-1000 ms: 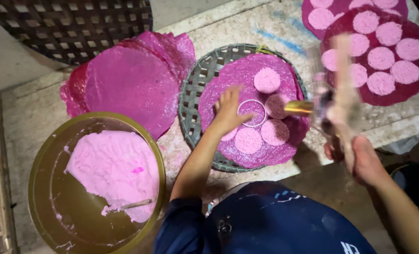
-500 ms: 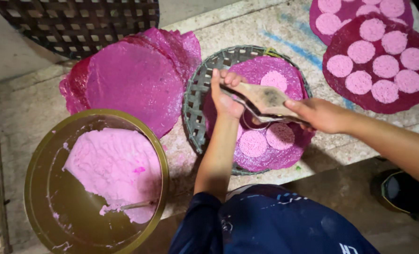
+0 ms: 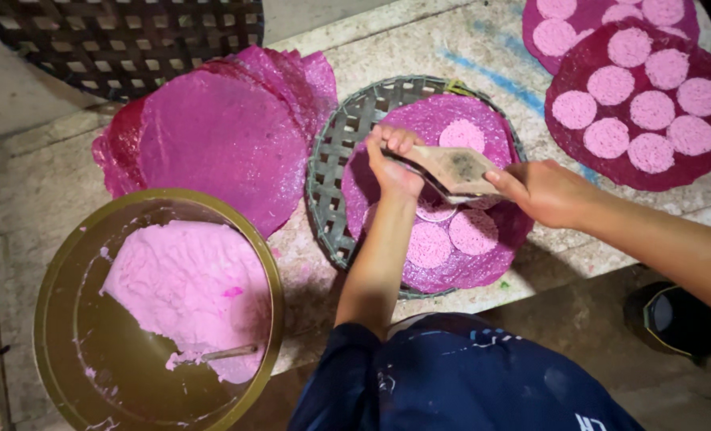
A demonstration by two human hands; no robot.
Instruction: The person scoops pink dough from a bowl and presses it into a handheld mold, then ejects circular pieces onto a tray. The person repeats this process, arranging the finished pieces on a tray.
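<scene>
A round woven tray (image 3: 333, 168) holds a magenta sheet (image 3: 483, 263) with several pale pink discs on it. My right hand (image 3: 543, 191) grips a flat wooden spatula (image 3: 451, 169) and holds it level over the sheet. My left hand (image 3: 391, 160) is curled around the spatula's far end, fingers closed on its tip. A disc (image 3: 461, 136) lies just behind the spatula, others in front of it.
A stack of magenta sheets (image 3: 219, 144) lies left of the tray. A brass bowl (image 3: 60, 263) of pink paste (image 3: 188, 287) with a spoon stands at the lower left. Two finished sheets with pink discs (image 3: 643, 112) lie at the upper right. A dark lattice basket (image 3: 124, 40) sits behind.
My right hand came in from the right edge with the spatula and now holds it over the tray. My left hand lifted off the discs and closed on the spatula's end.
</scene>
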